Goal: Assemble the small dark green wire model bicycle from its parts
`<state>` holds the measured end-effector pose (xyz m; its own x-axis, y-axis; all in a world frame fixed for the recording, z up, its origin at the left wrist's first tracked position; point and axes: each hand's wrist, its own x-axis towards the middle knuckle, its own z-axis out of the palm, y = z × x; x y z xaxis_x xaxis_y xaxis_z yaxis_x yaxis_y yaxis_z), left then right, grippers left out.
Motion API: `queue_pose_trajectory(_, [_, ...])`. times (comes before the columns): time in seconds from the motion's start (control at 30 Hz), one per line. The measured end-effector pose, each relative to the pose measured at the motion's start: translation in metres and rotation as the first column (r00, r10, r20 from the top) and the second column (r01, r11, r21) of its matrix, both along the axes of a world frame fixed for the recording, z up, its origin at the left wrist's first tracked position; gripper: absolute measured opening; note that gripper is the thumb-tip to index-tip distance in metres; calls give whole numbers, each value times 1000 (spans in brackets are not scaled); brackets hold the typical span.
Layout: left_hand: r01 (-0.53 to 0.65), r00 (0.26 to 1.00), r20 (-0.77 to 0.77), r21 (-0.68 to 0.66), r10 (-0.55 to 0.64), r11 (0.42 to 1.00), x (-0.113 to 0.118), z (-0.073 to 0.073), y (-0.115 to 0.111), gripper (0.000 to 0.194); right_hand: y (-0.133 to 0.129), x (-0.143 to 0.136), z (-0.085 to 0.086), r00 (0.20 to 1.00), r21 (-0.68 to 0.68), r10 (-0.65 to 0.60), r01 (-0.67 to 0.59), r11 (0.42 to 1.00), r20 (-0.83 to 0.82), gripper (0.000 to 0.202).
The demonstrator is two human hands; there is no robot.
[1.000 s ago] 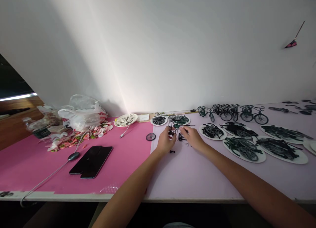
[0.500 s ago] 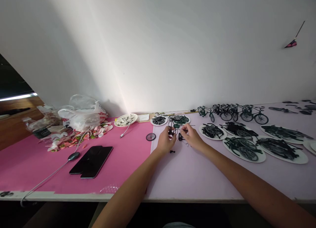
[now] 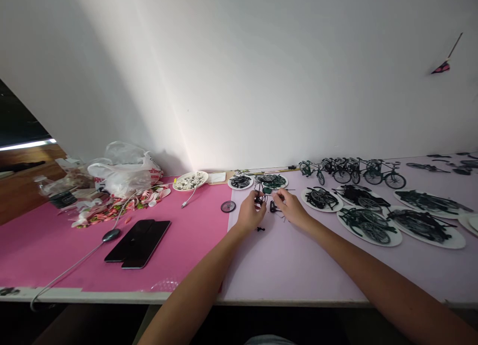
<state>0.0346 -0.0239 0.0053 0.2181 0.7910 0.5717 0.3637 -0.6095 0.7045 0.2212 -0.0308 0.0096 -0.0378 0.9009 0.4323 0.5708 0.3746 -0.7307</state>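
At three o'clock from the hands, white plates (image 3: 398, 239) heaped with dark bicycle parts; at twelve, small plates (image 3: 239, 188) likewise laden; at ten, dish (image 3: 205, 179) of pale pieces. Loose wheel (image 3: 228, 206) at nine. Dark bicycle piece (image 3: 260, 199) pinched in left hand (image 3: 251, 213), just left of right hand (image 3: 291, 207), its grip too small to tell.

Both hands (image 3: 272, 211) at a small dark bicycle part (image 3: 260, 199).
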Motion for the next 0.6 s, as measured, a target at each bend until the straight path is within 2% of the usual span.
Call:
queue_pose_trajectory(0.27, [-2, 1000, -6, -5, 2, 1000, 1, 0, 0, 22, 4, 1, -8, 999, -1, 4, -4, 1000, -49, 28])
queue_pose_trajectory(0.6, [-3, 1000, 5, -7, 3, 1000, 0, 1, 0, 21, 1, 0, -3, 995, -62, 52, -57, 996, -89, 35])
